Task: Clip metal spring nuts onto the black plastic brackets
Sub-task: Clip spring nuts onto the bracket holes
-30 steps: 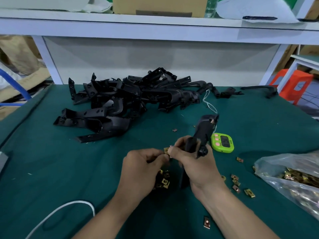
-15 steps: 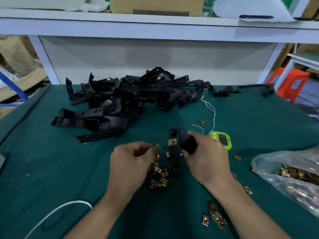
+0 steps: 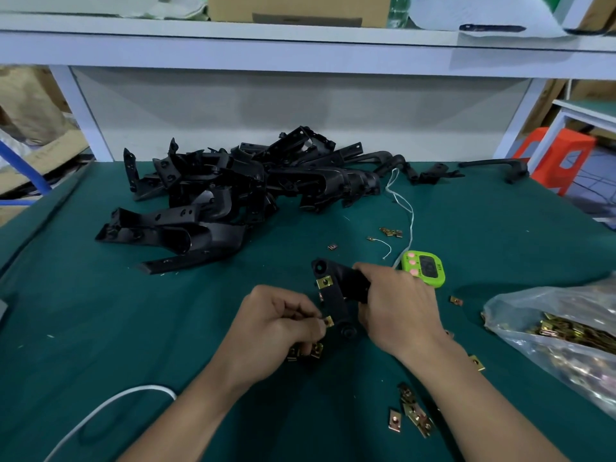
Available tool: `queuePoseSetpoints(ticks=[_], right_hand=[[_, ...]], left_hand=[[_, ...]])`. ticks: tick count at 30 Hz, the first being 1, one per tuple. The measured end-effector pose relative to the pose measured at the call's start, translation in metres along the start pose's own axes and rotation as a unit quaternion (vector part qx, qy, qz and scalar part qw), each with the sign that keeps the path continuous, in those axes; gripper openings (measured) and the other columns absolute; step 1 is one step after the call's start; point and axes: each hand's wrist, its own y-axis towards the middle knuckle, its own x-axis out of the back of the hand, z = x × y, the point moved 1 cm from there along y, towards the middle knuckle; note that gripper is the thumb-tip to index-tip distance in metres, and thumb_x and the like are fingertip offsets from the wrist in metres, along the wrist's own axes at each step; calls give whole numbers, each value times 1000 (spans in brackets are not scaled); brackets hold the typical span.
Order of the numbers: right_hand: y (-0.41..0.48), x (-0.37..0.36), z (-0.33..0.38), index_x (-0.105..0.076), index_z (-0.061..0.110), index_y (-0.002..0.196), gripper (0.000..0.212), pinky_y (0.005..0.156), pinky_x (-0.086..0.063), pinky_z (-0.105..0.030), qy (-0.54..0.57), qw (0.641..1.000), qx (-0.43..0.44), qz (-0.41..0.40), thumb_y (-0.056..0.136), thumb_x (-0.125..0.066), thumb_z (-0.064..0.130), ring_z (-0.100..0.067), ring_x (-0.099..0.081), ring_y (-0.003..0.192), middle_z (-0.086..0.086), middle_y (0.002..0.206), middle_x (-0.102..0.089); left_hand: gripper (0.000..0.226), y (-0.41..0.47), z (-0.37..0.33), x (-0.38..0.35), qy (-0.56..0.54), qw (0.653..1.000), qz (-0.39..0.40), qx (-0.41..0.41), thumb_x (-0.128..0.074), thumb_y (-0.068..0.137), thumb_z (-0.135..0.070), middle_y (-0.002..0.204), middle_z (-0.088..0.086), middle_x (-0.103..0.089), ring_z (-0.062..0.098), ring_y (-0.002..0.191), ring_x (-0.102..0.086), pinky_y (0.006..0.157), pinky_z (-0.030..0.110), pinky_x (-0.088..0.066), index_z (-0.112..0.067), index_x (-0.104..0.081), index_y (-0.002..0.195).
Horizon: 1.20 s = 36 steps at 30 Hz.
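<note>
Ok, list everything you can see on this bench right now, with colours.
held bracket: one, black, centre of view
clipped nut: one, brass, bracket's upper end
spring nut: one, brass, at bracket's lower end
bracket pile: many, black, far side
loose nuts: many, brass, scattered near front
bag of nuts: one, clear, right edge
timer: one, green, right of centre
table: one, green, underneath everything
left hand: pinches the spring nut
right hand: grips the held bracket

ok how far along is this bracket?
Done: one nut clipped at the far end of the held bracket. In hand: right hand grips it, left hand pinches a second nut at its near end. Left: seating that one, plus probably the bracket pile behind; no nuts visible on it.
</note>
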Motion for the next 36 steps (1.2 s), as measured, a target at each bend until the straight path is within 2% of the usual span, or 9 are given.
queuePoseSetpoints(ticks=[5,11,15,20,24,27,30,32,36], right_hand=[[-1,-1,2,-54,29,94,27,49,-26,-32,-13,1000,12,8,72,-61,13,-27,-64,71,4,71,-64],[-1,0,6,-60,27,95,28,54,-30,-32,-19,1000,-22,-1,76,-60,7,-28,-64,74,5,73,-62],[-3,0,11,-66,28,98,28,57,-30,-32,-25,998,-57,1,81,-61,6,-28,-51,65,2,79,-66],[-5,-3,20,-63,28,107,33,63,-32,-32,-27,997,-70,15,83,-57,6,-31,-65,87,4,83,-62],[-5,-3,18,-64,28,113,37,64,-34,-31,-8,997,-76,12,83,-58,6,-31,-66,88,1,92,-67],[-4,-2,13,-65,26,102,25,62,-35,-31,23,995,-94,5,82,-62,11,-33,-60,74,1,77,-63],[-3,-3,11,-63,24,93,18,60,-34,-31,26,995,-100,-1,82,-61,10,-30,-52,67,5,66,-48],[-4,-4,13,-63,25,94,20,60,-34,-31,15,995,-98,-3,83,-60,9,-28,-48,66,4,67,-48],[-3,-2,21,-57,24,90,18,61,-35,-30,3,996,-86,6,82,-60,8,-27,-59,74,0,81,-63]], left_hand=[[11,0,-1,-2,-16,999,-30,-9,-74,68,-19,53,12,-62,19,53,-53,56,25,-40,-9,-73,62],[14,-2,-1,-8,-64,996,-64,2,-74,68,-19,52,13,-61,18,55,-54,59,21,-45,-7,-73,60],[18,-4,0,-14,-70,994,-89,8,-74,66,-19,50,12,-58,19,53,-50,57,25,-42,-5,-69,57],[22,-6,-1,-17,-68,991,-115,16,-75,66,-22,48,11,-57,18,52,-48,54,25,-40,-7,-66,53],[26,-7,-2,-15,-57,992,-111,13,-82,74,-20,49,9,-58,16,50,-48,52,21,-39,-9,-68,56],[15,-7,-6,-18,-1,991,-136,-5,-79,83,-17,57,2,-68,10,52,-57,51,17,-45,-26,-78,71],[41,-10,-7,-22,55,983,-170,-46,-79,84,-22,74,-13,-76,-1,65,-68,60,8,-48,-62,-71,92],[40,-13,-9,-25,93,977,-180,-68,-79,84,-33,76,-18,-75,0,70,-69,62,5,-46,-68,-66,99],[38,-15,-11,-31,172,958,-223,-61,-72,71,-59,76,-34,-69,-5,70,-67,68,23,-54,-79,-51,95]])
